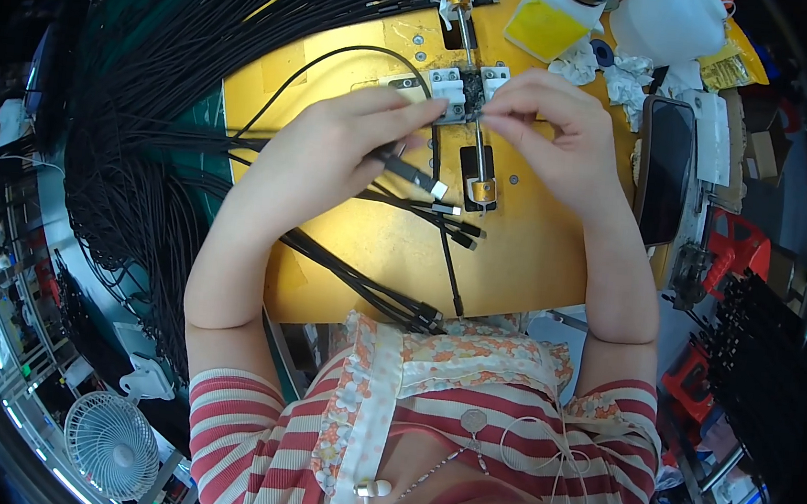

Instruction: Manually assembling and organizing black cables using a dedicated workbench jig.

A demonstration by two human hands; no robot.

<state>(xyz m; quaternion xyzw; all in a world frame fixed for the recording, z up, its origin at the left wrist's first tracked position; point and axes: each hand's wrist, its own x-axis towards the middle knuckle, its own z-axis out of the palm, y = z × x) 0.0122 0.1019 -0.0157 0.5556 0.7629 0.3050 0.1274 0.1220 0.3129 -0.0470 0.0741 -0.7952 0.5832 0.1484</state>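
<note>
My left hand (341, 141) is closed around a black cable, and the cable's metal-tipped plug (420, 177) sticks out below its fingers. Its index fingertip reaches the left block of a small metal fixture (448, 93). On the fixture's right side my right hand (567, 137) has thumb and index finger pinched together. Whatever lies between those fingertips is too small to make out. A metal rod (479, 148) runs through the fixture. Several more cable ends (463, 228) lie on the gold plate (528, 253) below my left hand.
A thick heap of black cables (137, 114) covers the left side and the back. At the back right stand a yellow-labelled bottle (553, 20), a white container (668, 26) and crumpled tissues (630, 80). A dark phone (665, 169) lies right. A white fan (113, 443) stands lower left.
</note>
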